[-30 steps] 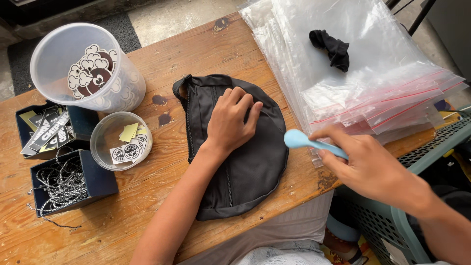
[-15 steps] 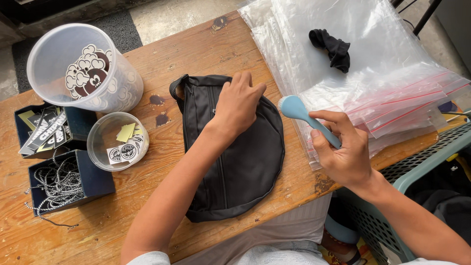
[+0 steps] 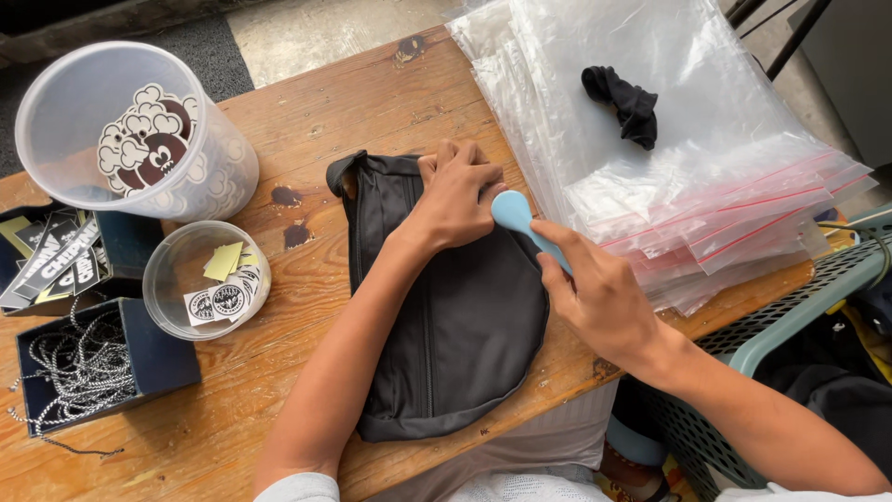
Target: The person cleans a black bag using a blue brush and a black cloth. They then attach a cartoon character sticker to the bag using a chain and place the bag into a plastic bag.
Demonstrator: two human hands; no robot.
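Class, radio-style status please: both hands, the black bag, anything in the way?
Left hand pressing black bag. Right hand holding blue brush at the bag. Nothing in the way.

Flat black bag point(image 3: 446, 325), blue brush point(image 3: 522, 223) atop

Clear zip bags point(image 3: 706, 186) with red strips are lying stacked at the worktop's far right; round black-white stickers point(image 3: 221, 299) are sitting in a small clear tub point(image 3: 167, 279).

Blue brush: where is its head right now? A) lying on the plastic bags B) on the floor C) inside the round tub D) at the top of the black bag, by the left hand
D: the right hand holds the blue brush with its head at the black bag top, beside the left hand.
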